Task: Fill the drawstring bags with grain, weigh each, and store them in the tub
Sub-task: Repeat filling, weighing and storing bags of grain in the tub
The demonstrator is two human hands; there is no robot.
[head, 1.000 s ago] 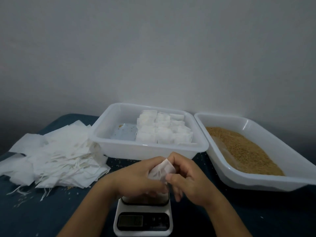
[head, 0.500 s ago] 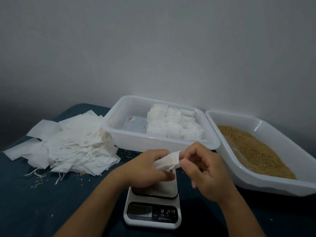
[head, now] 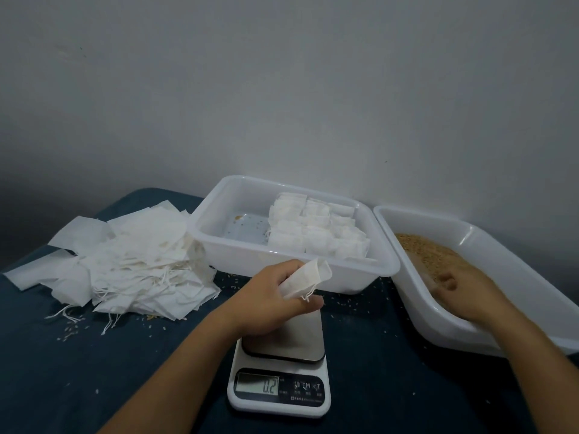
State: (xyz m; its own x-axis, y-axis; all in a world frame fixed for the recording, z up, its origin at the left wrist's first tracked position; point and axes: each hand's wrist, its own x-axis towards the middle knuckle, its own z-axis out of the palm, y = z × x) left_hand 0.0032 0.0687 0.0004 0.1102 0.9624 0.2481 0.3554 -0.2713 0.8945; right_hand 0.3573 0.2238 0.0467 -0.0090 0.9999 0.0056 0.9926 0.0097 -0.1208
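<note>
Above the scale [head: 279, 368], the left hand [head: 269, 303] pinches an open drawstring bag [head: 305, 278] while the right hand [head: 460, 292], fingers curled, digs into the grain [head: 429, 255] in the right tub [head: 501, 267], beside the tub [head: 238, 258] of filled bags [head: 316, 233].

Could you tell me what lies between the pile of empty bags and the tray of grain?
In the head view, the white tub of filled bags sits between the empty bags and the grain tray.
</note>
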